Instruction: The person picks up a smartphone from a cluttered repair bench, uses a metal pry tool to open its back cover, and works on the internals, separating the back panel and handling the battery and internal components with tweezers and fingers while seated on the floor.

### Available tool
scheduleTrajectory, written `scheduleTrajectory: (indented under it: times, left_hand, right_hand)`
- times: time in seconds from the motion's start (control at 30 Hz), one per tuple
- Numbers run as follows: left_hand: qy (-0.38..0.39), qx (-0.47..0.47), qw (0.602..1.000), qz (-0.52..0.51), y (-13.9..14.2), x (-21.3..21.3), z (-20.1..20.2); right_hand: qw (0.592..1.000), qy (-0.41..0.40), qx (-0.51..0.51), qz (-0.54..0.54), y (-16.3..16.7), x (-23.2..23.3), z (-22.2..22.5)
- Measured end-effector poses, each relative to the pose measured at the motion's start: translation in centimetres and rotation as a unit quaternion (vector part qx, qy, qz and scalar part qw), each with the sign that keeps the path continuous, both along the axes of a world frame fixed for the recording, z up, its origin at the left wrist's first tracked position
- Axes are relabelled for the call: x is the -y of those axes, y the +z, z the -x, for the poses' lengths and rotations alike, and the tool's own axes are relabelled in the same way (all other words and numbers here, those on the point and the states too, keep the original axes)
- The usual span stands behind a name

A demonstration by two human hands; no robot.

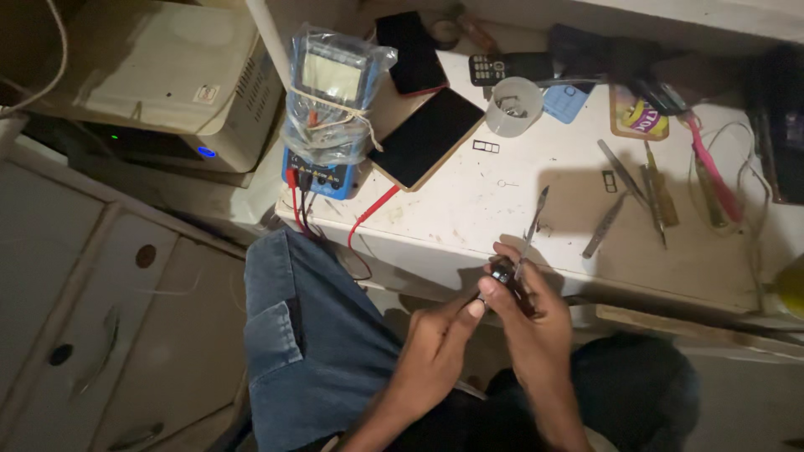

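Note:
My left hand (440, 335) and my right hand (536, 322) meet below the front edge of a white worktable (502, 213), above my lap. Both pinch a small dark device (505, 274) between their fingertips. My right hand also grips metal tweezers (533, 226), whose tips point up and away over the table edge. My blue jeans (310, 335) fill the space under the hands.
On the table: a blue multimeter (331, 109) wrapped in plastic with red and black leads, a dark phone (427, 138) lying flat, another phone (410, 50), a keypad phone (494, 69), a clear cup (513, 106), tweezers and screwdrivers (649, 197). A beige box (159, 75) stands at left.

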State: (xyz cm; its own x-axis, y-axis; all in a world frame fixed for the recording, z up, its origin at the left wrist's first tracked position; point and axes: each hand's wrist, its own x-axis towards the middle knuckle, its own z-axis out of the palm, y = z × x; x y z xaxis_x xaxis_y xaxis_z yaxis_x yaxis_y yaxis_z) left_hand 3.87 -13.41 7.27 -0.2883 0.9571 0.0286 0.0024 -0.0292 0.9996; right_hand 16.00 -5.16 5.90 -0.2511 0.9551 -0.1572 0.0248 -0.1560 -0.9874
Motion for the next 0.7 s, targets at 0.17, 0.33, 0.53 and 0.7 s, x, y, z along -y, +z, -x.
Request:
scheduleTrajectory:
  times: [0.17, 0.33, 0.53, 0.7]
  left_hand:
    - [0.005, -0.02, 1.0, -0.005, -0.6, 0.3, -0.1]
    - [0.008, -0.019, 0.998, 0.065, -2.6, 0.2, -0.3]
    - [0.098, 0.047, 0.993, -0.035, -2.8, -0.9, 0.4]
    - [0.045, 0.103, 0.994, 0.001, -1.6, -2.6, 0.1]
  right_hand:
    - [1.0, 0.0, -0.023, -0.004, -1.0, 0.0, -0.4]
    - [0.999, 0.006, 0.016, -0.031, -1.3, -0.1, -0.8]
    - [0.989, -0.029, -0.147, 0.02, -0.7, -0.9, -1.1]
    - [0.986, -0.026, -0.163, 0.003, -0.3, -2.0, -1.9]
